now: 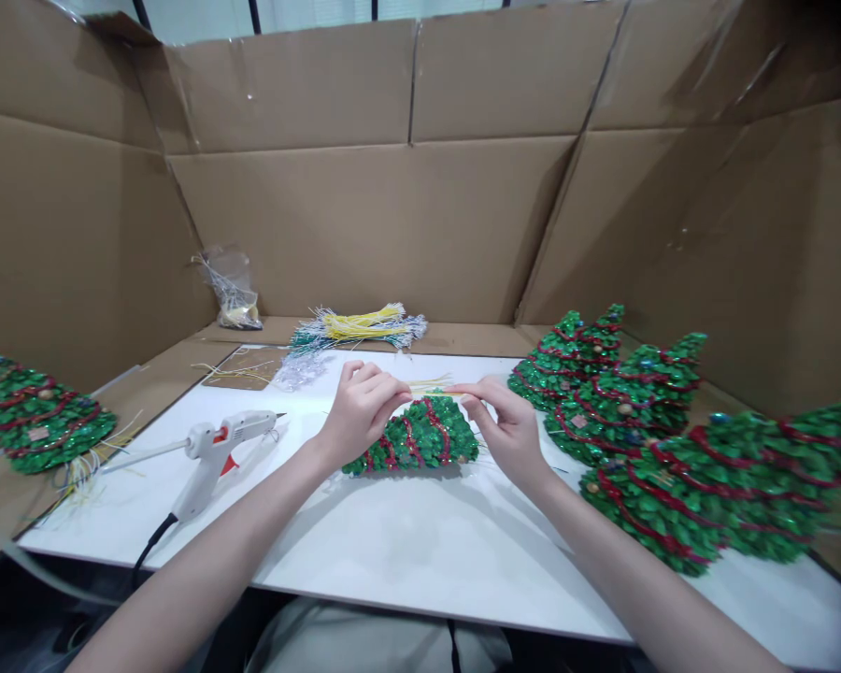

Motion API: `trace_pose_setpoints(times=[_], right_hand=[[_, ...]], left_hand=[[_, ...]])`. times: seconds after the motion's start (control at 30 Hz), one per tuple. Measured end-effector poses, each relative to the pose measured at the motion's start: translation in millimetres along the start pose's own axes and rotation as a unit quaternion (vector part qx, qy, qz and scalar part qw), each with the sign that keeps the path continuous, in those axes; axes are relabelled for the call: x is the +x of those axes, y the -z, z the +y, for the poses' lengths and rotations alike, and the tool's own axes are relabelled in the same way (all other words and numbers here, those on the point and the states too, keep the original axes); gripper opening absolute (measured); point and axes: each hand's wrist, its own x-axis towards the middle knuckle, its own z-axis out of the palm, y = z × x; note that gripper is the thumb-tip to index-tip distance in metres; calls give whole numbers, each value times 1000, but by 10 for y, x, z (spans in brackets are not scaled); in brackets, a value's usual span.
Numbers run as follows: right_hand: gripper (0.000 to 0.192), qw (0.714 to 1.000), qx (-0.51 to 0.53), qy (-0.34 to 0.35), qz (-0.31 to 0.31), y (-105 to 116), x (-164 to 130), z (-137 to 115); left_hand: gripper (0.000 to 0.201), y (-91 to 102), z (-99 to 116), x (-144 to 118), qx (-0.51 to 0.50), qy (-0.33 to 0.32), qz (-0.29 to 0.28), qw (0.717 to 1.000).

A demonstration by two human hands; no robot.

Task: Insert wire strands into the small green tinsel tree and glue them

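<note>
While a plastic bag (pixel 230 285) holds wire bits, left hand (pixel 359 411) and right hand (pixel 506 425) pinch yellow wires (pixel 429 384) over a tree (pixel 417 437).

white table (pixel 420 551) | glue gun (pixel 219 451) | glittery trees (pixel 673 449) | wire bundle (pixel 361 327)

Brown cardboard walls (pixel 364 215) enclose a white tabletop (pixel 420 551) on three sides.

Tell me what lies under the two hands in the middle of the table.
A green tree ornament with red garland lies on the white table. The left hand and right hand cover its ends.
</note>
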Motion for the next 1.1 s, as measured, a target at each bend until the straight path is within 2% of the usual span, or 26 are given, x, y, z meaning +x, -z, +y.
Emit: trace_pose_setpoints(times=[0.2, 0.47, 0.9, 1.1], right_hand=[[18, 998, -38, 58, 9, 16, 8, 9], [15, 996, -39, 81, 2, 22, 5, 28], [22, 999, -1, 8, -40, 40, 28, -19], [23, 999, 5, -27, -20, 53, 46, 2]], left_hand=[[23, -2, -30, -17, -19, 3, -11, 1000], [23, 4, -44, -21, -22, -7, -13, 1000], [23, -2, -80, -15, -34, -15, -20, 999], [25, 11, -155, -10, -39, -4, -30, 999]])
